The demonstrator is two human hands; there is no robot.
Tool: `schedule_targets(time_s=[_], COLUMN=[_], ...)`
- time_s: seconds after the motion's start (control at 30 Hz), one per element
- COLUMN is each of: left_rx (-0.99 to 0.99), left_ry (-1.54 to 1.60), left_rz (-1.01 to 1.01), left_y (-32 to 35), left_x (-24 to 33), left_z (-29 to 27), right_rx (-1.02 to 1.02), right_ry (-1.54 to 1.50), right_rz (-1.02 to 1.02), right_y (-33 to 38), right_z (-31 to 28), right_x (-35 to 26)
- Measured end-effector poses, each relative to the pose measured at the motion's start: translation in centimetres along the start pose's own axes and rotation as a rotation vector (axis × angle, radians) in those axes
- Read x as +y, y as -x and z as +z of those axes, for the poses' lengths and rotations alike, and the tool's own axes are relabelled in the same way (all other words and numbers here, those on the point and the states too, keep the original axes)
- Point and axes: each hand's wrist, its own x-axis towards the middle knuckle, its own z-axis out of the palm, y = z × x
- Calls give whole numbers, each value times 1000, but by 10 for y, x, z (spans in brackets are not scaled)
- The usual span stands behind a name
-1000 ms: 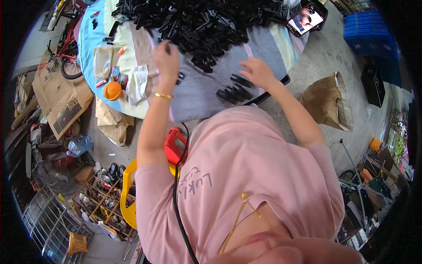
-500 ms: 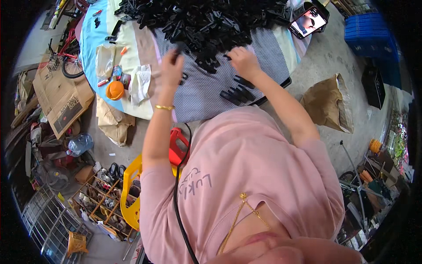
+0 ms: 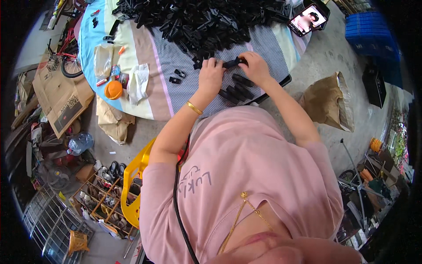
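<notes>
Above the cloth-covered table, my left hand [image 3: 210, 77] and my right hand [image 3: 256, 67] are close together, each closed on a long black plastic part [image 3: 230, 64]. The left fingers curl over its left stretch; the right fingers pinch its right end. Whether it is one piece or two meeting end to end, I cannot tell. Just beyond lies a big heap of black plastic parts [image 3: 206, 24]. Between my wrists and the table's near edge, several thick black parts [image 3: 237, 91] lie side by side. Two small black pieces [image 3: 175, 80] rest left of my left hand.
An orange round object [image 3: 113, 89], a clear plastic bag [image 3: 103, 61] and a white bag [image 3: 139, 83] lie on the table's left. A lit phone [image 3: 308, 20] stands at the far right edge. A brown paper bag [image 3: 329, 103] and a yellow plastic chair [image 3: 134, 187] flank me.
My left hand has come right and nearer, closing on the long black part beside my right hand. My right hand has shifted slightly right and nearer. The phone's picture has changed.
</notes>
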Motion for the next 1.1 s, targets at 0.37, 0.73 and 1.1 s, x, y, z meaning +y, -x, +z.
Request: schedule_targets(time_s=[0.37,0.73,1.1], left_rx=[28,45,-163], left_ry=[220,246,309], left_rz=[-77,-27,155], left_y=[-3,-7,0], left_x=[-5,-16,-27], left_z=[-2,4,-20], right_rx=[14,-145,-357], right_ry=[7,-109,-49], right_rz=[-250,-415,-331], right_y=[-6,-32,-15], right_z=[-9,-1,-23], right_x=[1,4,-3])
